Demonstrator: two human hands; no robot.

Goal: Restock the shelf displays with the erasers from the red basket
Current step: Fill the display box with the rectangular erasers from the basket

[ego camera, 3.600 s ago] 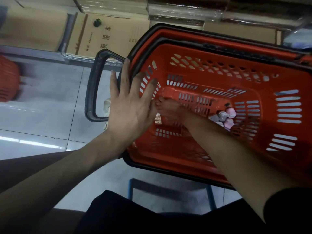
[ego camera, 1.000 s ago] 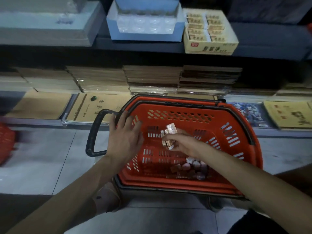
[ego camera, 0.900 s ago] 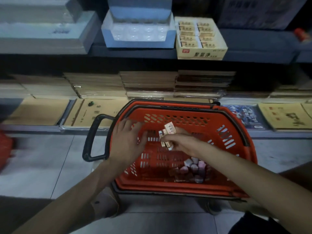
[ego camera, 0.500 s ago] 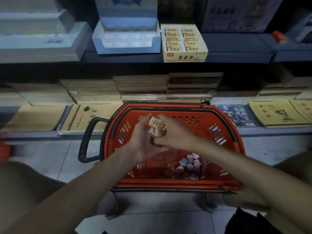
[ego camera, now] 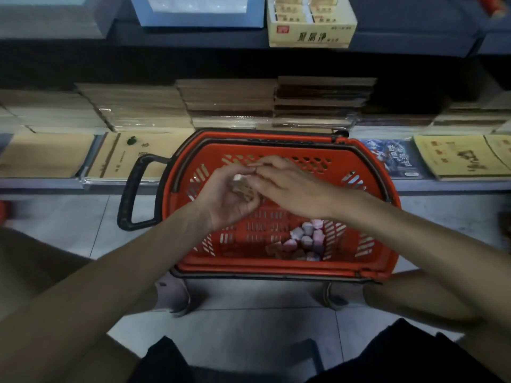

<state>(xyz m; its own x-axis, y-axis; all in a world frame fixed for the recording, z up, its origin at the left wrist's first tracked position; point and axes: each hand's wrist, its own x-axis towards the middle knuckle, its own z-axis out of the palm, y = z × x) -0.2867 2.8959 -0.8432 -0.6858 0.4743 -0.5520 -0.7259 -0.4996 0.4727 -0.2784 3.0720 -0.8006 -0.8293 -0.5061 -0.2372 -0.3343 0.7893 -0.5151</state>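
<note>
The red basket (ego camera: 367, 167) stands on the floor in front of the shelves. Above its middle, my left hand (ego camera: 224, 200) lies palm up and cups a small bunch of boxed erasers (ego camera: 243, 190). My right hand (ego camera: 290, 186) reaches over from the right, palm down, and its fingertips touch the erasers in the left palm. Several pink and purple erasers (ego camera: 307, 241) lie in a heap at the basket's near right corner. A yellow eraser display box (ego camera: 311, 35) sits on the upper shelf straight above the basket.
A black handle (ego camera: 130, 194) sticks out from the basket's left side. Stacks of brown notebooks (ego camera: 226, 103) fill the lower shelf behind it. A blue display tray (ego camera: 196, 12) stands left of the yellow box. My knees and a blue stool frame are below.
My left hand left the basket rim and turned palm up under the right hand. The erasers passed from the right hand's pinch into the left palm. The view tilted down a little.
</note>
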